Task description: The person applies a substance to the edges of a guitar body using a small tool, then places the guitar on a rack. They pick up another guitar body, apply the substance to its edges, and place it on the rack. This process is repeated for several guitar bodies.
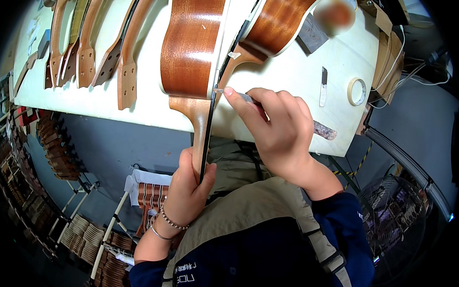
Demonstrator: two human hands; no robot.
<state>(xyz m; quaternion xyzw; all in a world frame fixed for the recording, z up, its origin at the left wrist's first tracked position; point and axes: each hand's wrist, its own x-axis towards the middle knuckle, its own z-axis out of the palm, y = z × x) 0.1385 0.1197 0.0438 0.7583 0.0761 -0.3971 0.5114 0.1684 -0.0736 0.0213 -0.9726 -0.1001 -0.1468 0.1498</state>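
A small guitar-like instrument with a glossy reddish-brown body [192, 46] lies on its side, pale binding along the edges. My left hand [187, 185] is wrapped round its pale wooden neck [202, 122], below the body. In my right hand [281, 122], a thin, narrow-bladed tool [218, 90] is pinched, its tip at the dark fretboard edge [211, 110] where neck meets body. Fingers hide most of the tool. Beside the right hand shows a mottled rounded bar [325, 130]; whether it belongs to the tool I cannot tell.
Another instrument body [279, 18] lies to the right. Several unfinished necks [126, 84] line the left of the white table [154, 113]. A grey block [311, 34], a flat blade [323, 86] and a tape roll [356, 91] lie right. Racks of wooden parts [85, 234] stand left.
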